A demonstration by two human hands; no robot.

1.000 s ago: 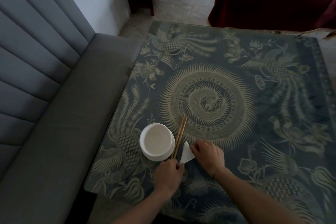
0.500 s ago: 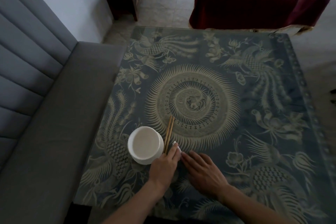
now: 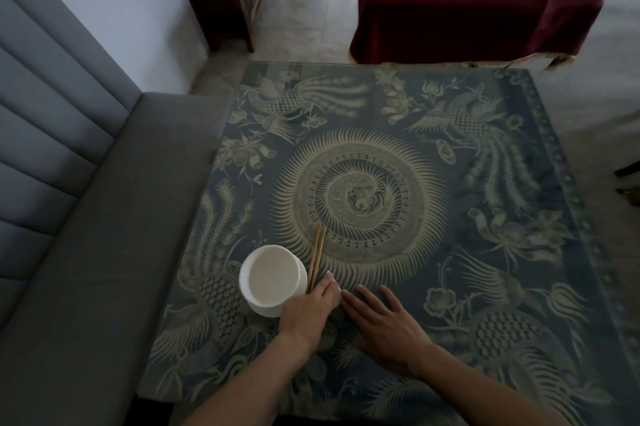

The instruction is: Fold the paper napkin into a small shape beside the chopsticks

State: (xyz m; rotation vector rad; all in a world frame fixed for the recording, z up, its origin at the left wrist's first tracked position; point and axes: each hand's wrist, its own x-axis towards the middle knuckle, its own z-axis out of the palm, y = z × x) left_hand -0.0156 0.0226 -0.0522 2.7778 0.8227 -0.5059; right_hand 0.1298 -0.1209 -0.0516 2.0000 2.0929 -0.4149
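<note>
Napkin (image 3: 331, 278): almost wholly hidden under left hand (image 3: 309, 313), just right of chopsticks (image 3: 316, 257); only white slivers show. Left fingers (image 3: 325, 288) together, pressing it to the desk (image 3: 450, 252). Right hand (image 3: 382, 323) flat, fingers spread, touching nothing visible. Paper judged light, soft, tearable; hold at corners. Bowl (image 3: 272, 278), left of fingers: appears empty.

The napkin (image 3: 331, 278) is almost wholly hidden under the left hand (image 3: 310, 313); only a small white corner shows past the fingertips, so its folded shape cannot be told. The near ends of the chopsticks (image 3: 317, 257) vanish behind that hand. Both forearms are cut off by the bottom edge.
</note>
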